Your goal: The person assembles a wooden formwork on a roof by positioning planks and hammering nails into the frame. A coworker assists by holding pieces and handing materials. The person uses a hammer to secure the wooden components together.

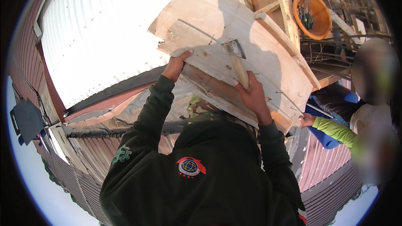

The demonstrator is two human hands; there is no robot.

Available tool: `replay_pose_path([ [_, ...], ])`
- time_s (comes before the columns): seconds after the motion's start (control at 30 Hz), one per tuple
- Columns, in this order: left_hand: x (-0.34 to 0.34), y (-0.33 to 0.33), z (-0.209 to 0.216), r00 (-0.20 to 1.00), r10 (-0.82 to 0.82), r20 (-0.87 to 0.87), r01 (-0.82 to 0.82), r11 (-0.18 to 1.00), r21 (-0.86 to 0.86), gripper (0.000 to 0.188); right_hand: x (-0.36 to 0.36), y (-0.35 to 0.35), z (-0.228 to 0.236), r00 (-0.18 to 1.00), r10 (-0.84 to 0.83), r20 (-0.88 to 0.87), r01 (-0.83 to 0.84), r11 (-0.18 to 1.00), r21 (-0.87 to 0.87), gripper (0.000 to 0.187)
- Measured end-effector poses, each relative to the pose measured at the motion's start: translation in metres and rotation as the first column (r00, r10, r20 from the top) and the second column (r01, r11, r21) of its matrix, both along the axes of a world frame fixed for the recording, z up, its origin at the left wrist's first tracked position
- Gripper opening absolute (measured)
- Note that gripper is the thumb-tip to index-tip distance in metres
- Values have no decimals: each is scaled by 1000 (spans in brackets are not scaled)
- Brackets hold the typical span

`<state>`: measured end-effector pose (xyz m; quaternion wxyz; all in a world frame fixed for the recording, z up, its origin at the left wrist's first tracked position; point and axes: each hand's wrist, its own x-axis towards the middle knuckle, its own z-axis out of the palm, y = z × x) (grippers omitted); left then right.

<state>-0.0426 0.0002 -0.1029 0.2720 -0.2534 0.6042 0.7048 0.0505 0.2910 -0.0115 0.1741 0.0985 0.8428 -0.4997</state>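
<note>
A weathered wooden plank with a splintered left end lies across a large plywood panel in front of me. My left hand grips the plank's near edge by that end, thumb on top and the other fingers hidden. In my right hand is a hammer, held by its wooden handle, its dark metal head over the plank. Several nails stick up from the plank to the right of the hammer. A co-worker's hand, in a lime sleeve, touches the right end of the boards.
A narrow timber batten runs along the panel's right side. Beyond it stands an orange bucket with metal pieces inside, among timber and rods. White corrugated roofing spreads to the left. Reddish metal sheets lie below.
</note>
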Motion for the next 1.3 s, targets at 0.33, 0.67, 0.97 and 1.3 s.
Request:
replay_pose_path([
  [0.33,-2,2,18,999,-11,36,9,999,46,51,-48,-26,6,994,102,31,-106,983,148,36],
  [0.67,0,8,17,999,18,28,-19,998,51,44,-30,-31,-17,997,35,-68,-21,981,191,33],
  [0.97,0,1,22,998,41,55,-43,998,43,42,-54,-3,48,974,-180,-136,177,984,-32,25],
  [1.3,-3,-4,-27,998,-5,69,-6,988,153,51,11,17,2,987,-128,102,128,992,1,41],
])
